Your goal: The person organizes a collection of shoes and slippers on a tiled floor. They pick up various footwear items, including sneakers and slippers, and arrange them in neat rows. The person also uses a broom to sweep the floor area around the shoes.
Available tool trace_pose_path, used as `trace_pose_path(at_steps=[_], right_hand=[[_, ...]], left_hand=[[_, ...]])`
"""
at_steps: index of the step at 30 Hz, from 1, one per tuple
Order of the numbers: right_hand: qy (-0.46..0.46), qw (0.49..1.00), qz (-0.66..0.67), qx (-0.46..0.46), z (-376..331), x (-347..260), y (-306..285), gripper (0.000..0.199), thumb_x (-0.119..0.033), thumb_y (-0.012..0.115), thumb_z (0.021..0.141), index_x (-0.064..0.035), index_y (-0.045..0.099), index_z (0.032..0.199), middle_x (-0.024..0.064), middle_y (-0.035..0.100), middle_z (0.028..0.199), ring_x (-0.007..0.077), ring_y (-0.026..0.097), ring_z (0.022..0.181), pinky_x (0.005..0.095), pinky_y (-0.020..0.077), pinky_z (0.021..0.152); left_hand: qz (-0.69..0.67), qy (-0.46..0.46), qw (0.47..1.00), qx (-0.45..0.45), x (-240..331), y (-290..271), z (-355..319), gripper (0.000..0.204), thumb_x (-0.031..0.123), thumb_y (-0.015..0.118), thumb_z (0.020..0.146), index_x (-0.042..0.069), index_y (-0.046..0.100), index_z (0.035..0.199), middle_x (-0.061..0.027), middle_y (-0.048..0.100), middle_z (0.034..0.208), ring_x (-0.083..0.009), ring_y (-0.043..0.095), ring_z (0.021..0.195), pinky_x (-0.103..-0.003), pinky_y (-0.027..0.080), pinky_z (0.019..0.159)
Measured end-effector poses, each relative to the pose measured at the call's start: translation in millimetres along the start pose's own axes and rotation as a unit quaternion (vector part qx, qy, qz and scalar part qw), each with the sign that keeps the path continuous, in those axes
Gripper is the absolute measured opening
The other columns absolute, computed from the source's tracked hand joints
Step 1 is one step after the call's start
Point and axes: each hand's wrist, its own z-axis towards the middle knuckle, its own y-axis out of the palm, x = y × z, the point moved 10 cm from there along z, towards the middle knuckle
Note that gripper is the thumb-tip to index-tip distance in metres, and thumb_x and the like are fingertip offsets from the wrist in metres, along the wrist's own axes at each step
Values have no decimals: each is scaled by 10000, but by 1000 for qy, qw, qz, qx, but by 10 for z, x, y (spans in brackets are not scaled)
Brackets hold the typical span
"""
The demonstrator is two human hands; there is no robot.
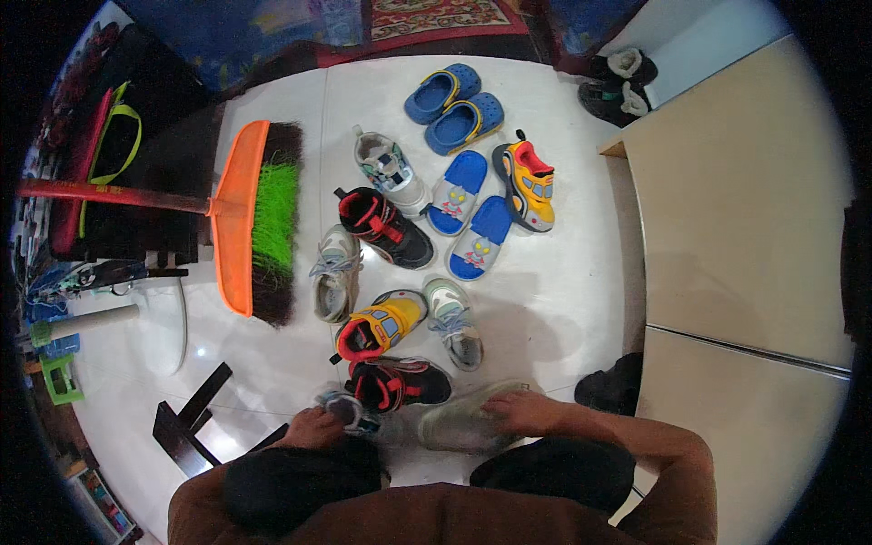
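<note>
At the lower middle, my left hand (313, 429) is closed at the edge of a small white and blue-grey sneaker (352, 414). My right hand (524, 413) grips one end of a pale grey-beige shoe (461, 421), blurred by motion. Just beyond them lies a black and red shoe (411, 381); its look-alike (385, 227) is farther off. A yellow car-styled shoe (391, 320) sits between two grey laced sneakers, one on the left (336, 277) and one on the right (451, 320). A checkered white sneaker (386, 168) lies farther back.
Blue slides (481, 238), blue clogs (463, 123) and another yellow shoe (530, 186) lie farther away. An orange broom (238, 218) is on the left, near a dark stool (195, 418). Cabinets (727, 200) line the right, with dark fleece-lined shoes (613, 102) beyond.
</note>
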Motion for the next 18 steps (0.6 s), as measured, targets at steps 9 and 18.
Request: trace_pose_path(at_steps=[9,18], right_hand=[[411,756,469,198,-1401,630,-417,300,-168,510,831,-84,528,1119,118,423,1290,267,516,1056,335,437,883],[351,802,273,398,-2105,387,-487,285,86,620,696,-75,511,904,108,426,1292,220,564,986,292,468,774]], left_hand=[[-101,-191,974,65,-483,-187,-164,173,201,663,663,111,579,784,-53,486,723,-275,508,694,-394,431,556],[-28,-9,999,28,-439,-591,172,209,131,669,605,61,590,785,-79,542,795,-274,507,687,-377,427,568]])
